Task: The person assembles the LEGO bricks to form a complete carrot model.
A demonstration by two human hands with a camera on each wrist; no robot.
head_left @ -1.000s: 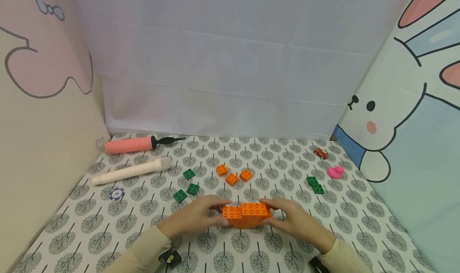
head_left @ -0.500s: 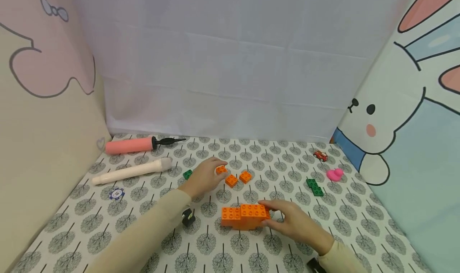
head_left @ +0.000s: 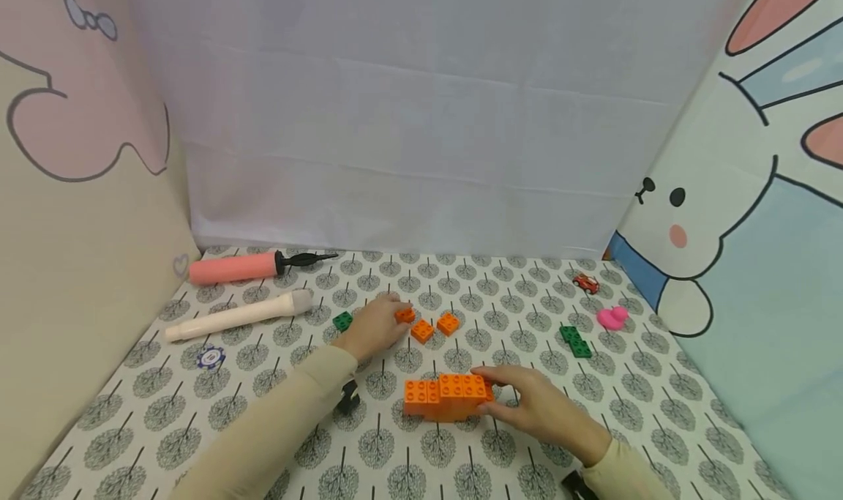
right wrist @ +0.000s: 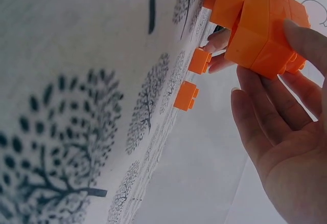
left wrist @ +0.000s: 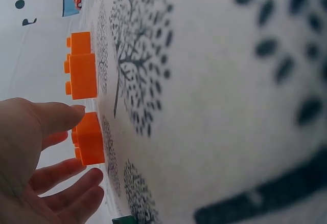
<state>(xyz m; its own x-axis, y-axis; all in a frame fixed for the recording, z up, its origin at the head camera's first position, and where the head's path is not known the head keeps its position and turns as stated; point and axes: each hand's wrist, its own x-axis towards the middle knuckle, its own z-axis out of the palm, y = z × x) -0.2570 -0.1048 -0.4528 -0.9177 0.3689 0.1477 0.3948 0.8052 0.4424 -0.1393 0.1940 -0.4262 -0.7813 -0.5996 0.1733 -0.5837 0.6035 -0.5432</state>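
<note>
My right hand holds the right end of a joined block of orange bricks, its thumb and fingers on opposite sides. The right wrist view shows the orange block closely. Farther back, my left hand pinches a small orange toy brick. In the left wrist view the thumb is at one side of that brick and the fingers at the other. Two loose orange bricks, one nearer and one farther right, lie beside it.
A green brick lies left of my left hand. Joined green bricks, a pink duck and a red toy car are at right. A pink pump, cream tube and poker chip lie left.
My left hand has left the orange block, reached forward and closed around the small brick, which has shifted slightly toward me. My right hand stays on the block.
</note>
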